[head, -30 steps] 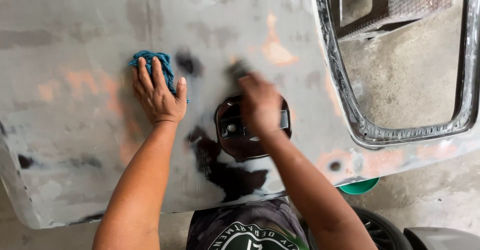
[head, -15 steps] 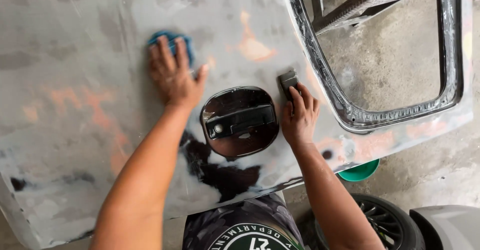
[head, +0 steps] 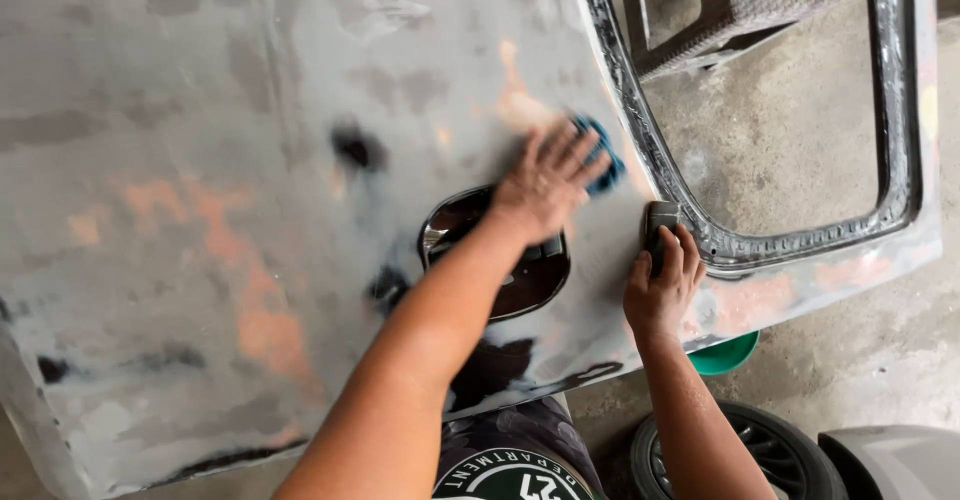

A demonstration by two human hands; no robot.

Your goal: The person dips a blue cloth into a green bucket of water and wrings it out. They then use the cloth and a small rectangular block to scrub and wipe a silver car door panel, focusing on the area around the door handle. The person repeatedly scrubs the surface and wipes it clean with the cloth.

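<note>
A grey sanded car door panel [head: 250, 90] with orange and black patches lies flat before me. My left hand [head: 545, 180] presses a blue cloth [head: 603, 155] onto the panel just above the black handle recess [head: 505, 280], close to the window frame. My right hand [head: 662, 285] grips a small dark sanding block [head: 660, 222] against the panel beside the lower edge of the window opening [head: 780, 130].
Through the window opening I see a concrete floor and a dark woven stool [head: 740, 5]. A green bowl [head: 725, 355] sits under the panel's edge. A black tyre [head: 780, 460] and a grey body part [head: 895, 460] lie at the lower right.
My left hand slid the blue cloth rightward across the panel to beside the window frame. My right hand with the block moved right and stays near the frame's lower edge.
</note>
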